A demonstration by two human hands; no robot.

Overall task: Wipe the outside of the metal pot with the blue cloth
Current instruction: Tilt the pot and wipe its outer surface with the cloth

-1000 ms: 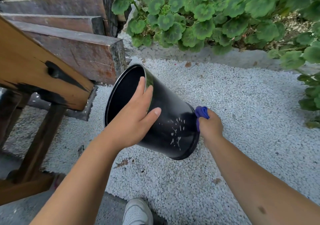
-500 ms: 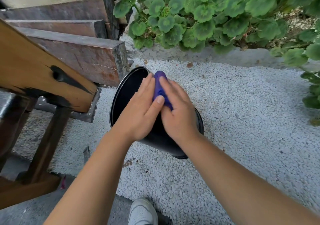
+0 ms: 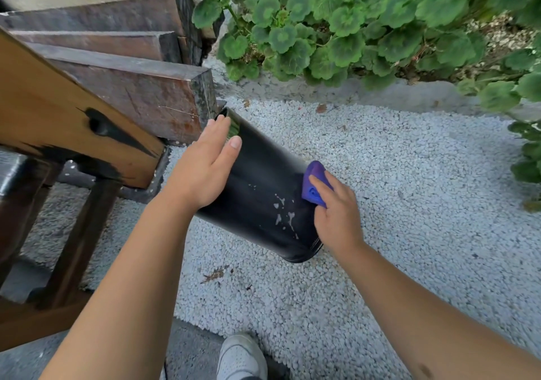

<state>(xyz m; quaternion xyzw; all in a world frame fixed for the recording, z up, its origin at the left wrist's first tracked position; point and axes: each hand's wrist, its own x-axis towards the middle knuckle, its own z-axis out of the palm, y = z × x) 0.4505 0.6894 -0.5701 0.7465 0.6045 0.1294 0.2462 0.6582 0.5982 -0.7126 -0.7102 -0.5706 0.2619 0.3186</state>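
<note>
A tall black metal pot [image 3: 263, 192] is held tilted above the white gravel, its mouth pointing up and left and its base down and right. White flecks mark its side near the base. My left hand [image 3: 202, 169] lies flat on the upper side near the rim, fingers straight. My right hand [image 3: 336, 212] holds the folded blue cloth [image 3: 314, 182] against the pot's right side close to the base, fingers curled over the cloth.
A wooden bench [image 3: 58, 116] and stacked timber beams [image 3: 123, 66] stand at the left, close to the pot's rim. Green leafy plants [image 3: 351, 28] fill the back behind a concrete kerb. White gravel [image 3: 409, 204] covers the ground. My white shoe [image 3: 241, 356] shows at the bottom.
The cloth hand slid from the pot's upper side near the rim down to its right side by the base. The pot's mouth has turned further away to the left.
</note>
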